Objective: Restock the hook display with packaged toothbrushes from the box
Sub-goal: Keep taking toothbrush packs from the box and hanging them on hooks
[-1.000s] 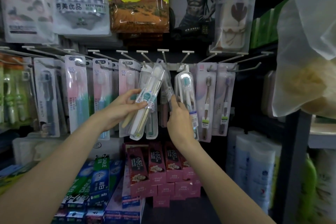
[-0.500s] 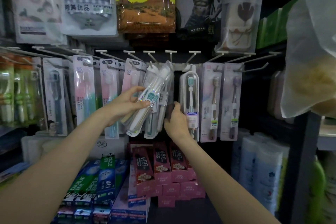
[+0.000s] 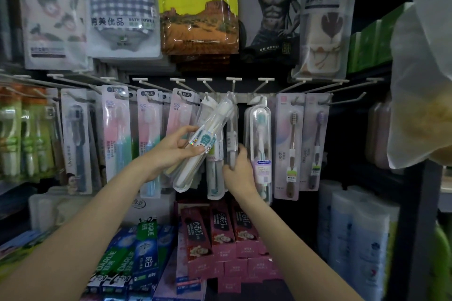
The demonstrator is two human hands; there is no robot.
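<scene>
Left hand [image 3: 175, 154] pinches a tilted toothbrush pack [image 3: 203, 144], right hand [image 3: 238, 166] grips a hanging pack [image 3: 231, 137]; missing the hook [image 3: 232, 95] could drop it.

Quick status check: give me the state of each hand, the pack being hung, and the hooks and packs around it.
left hand: grips the tilted toothbrush pack
tilted toothbrush pack: slanted, top at the rail, whether hooked unclear
right hand: holds a hanging clear pack
hanging clear pack: vertical
teal toothbrush pack: hanging upright on its hook
far-right hook: bare
</scene>
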